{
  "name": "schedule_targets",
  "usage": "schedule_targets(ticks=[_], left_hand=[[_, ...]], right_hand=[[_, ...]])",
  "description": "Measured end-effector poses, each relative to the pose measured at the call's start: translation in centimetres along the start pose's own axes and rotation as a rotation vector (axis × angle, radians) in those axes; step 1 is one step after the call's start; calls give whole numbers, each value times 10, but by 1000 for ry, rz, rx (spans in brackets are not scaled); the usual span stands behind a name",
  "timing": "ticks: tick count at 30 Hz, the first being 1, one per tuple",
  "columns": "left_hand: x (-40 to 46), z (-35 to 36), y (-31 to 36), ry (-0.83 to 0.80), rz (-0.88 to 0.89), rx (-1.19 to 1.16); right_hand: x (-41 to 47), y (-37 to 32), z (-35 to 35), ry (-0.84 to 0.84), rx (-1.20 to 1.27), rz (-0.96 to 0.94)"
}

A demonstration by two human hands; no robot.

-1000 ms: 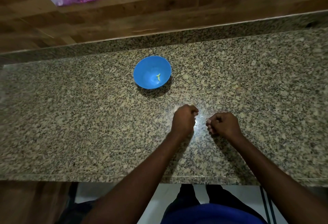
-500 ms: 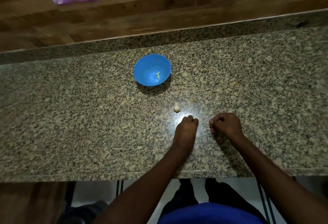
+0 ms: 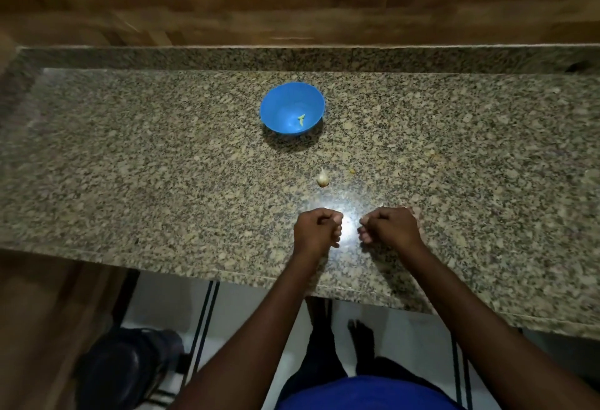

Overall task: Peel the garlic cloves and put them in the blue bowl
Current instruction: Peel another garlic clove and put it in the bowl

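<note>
Left hand (image 3: 319, 231) and right hand (image 3: 388, 226) sit curled near the table's (image 3: 130, 166) front edge, slightly apart. Whether either pinches anything: cannot tell. Beyond them one garlic clove (image 3: 322, 178) lies loose, untouched, skin apparently on; long axis runs near-to-far, pointed tip toward the blue bowl (image 3: 292, 108), which sits farther back with only a small greenish scrap (image 3: 301, 119) inside. Judged step: between cloves. Next move calls for a fingertip pinch on this small, rollable clove.
</note>
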State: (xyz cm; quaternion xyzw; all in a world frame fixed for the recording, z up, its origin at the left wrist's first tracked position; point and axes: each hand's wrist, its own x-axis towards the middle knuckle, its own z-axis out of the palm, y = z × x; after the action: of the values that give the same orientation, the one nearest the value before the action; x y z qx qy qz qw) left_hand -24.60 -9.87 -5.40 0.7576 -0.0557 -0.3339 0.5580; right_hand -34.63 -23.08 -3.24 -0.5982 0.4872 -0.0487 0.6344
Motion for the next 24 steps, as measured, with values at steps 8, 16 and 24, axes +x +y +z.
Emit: schedule_targets(ticks=[8, 16, 24], left_hand=[[10, 46, 17, -69, 403, 469], [10, 84, 8, -99, 722, 1101], [-2, 37, -12, 161, 485, 705]], right_hand=[[-13, 28, -25, 74, 70, 70], [-7, 21, -41, 100, 245, 216], [-8, 14, -31, 19, 250, 228]])
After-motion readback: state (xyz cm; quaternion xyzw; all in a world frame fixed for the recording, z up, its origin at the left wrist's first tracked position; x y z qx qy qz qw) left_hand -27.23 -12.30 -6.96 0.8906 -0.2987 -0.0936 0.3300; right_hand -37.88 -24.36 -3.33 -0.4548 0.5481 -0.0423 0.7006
